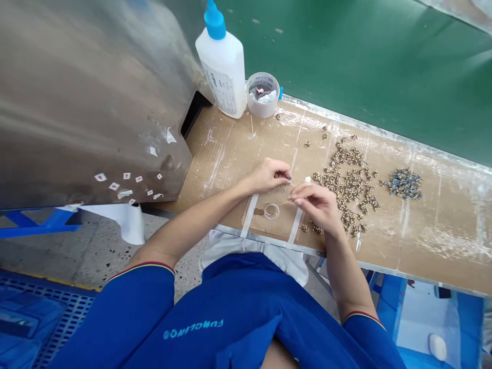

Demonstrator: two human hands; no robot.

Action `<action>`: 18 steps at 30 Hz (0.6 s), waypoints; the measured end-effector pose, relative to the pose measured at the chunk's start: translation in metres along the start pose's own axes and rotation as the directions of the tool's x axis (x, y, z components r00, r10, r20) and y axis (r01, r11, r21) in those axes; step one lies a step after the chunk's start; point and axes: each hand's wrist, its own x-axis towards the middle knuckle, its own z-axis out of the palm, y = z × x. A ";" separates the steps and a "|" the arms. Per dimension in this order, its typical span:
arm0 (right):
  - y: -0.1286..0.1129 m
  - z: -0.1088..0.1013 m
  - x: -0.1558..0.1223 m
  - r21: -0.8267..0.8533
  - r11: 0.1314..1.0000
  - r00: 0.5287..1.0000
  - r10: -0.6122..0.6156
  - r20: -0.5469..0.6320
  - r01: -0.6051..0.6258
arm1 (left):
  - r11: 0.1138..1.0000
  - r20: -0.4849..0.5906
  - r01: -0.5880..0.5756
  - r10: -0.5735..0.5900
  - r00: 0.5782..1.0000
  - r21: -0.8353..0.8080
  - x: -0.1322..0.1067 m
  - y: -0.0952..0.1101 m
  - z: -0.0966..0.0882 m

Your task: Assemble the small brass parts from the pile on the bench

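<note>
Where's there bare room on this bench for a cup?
Bare cardboard shows between the bottle and left hand, and past the blue parts. The brass parts crowd beside the right hand.

Our left hand [269, 175] and right hand [313, 204] meet above the clear dish [271, 211] (anything held is too fine to see), brass parts [344, 187] heaped right of it.

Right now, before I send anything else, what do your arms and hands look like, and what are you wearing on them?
The left hand and right hand are bare, with no gloves. Both forearms are uncovered below blue short sleeves, each edged with a thin yellow and red cuff trim. The sleeves belong to a blue top with light-blue lettering on the chest. No cables show.
</note>
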 end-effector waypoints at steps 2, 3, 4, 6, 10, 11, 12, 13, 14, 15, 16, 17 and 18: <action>-0.003 0.005 0.000 -0.034 0.999 0.983 -0.027 0.184 0.033 | 1.000 -0.016 0.002 -0.002 1.000 -0.014 0.000 0.000 0.000; -0.004 0.008 0.000 -0.072 0.997 0.970 -0.021 0.240 0.040 | 1.000 -0.022 0.002 -0.003 1.000 -0.024 0.000 0.000 0.000; -0.004 0.011 -0.001 -0.115 0.992 0.961 -0.009 0.276 0.042 | 0.999 -0.024 0.004 -0.005 1.000 -0.036 0.000 0.000 0.000; -0.003 0.016 -0.003 -0.193 0.980 0.949 0.018 0.316 0.045 | 0.998 -0.022 0.009 -0.011 1.000 -0.066 0.001 0.001 0.000; -0.003 0.008 0.003 -0.257 0.966 0.962 0.033 0.270 0.039 | 0.993 -0.014 0.019 -0.020 1.000 -0.115 0.001 0.003 -0.002; -0.001 0.001 0.008 -0.290 0.957 0.975 0.049 0.216 0.016 | 0.993 -0.012 0.022 -0.023 1.000 -0.115 0.001 0.003 -0.003; 0.002 -0.008 0.014 -0.336 0.942 0.988 0.073 0.139 -0.022 | 0.994 -0.013 0.027 -0.028 1.000 -0.109 0.001 0.004 -0.003; 0.007 -0.017 0.022 -0.392 0.917 0.994 0.100 0.046 -0.074 | 0.994 -0.018 0.033 -0.035 0.999 -0.102 0.001 0.004 -0.004; 0.014 -0.025 0.031 -0.449 0.883 0.990 0.124 -0.062 -0.138 | 0.994 -0.027 0.040 -0.042 0.999 -0.098 0.000 0.004 -0.004; 0.022 -0.033 0.041 -0.490 0.848 0.976 0.136 -0.171 -0.204 | 0.994 -0.038 0.045 -0.049 0.998 -0.100 0.000 0.005 -0.004; 0.031 -0.040 0.050 -0.520 0.812 0.955 0.149 -0.257 -0.267 | 0.993 -0.050 0.050 -0.056 0.997 -0.111 0.000 0.005 -0.004; 0.040 -0.044 0.060 -0.546 0.776 0.937 0.166 -0.307 -0.316 | 0.991 -0.062 0.053 -0.061 0.996 -0.127 0.000 0.006 -0.004; 0.049 -0.047 0.068 -0.574 0.741 0.927 0.184 -0.326 -0.349 | 0.988 -0.070 0.056 -0.066 0.995 -0.145 0.000 0.007 -0.004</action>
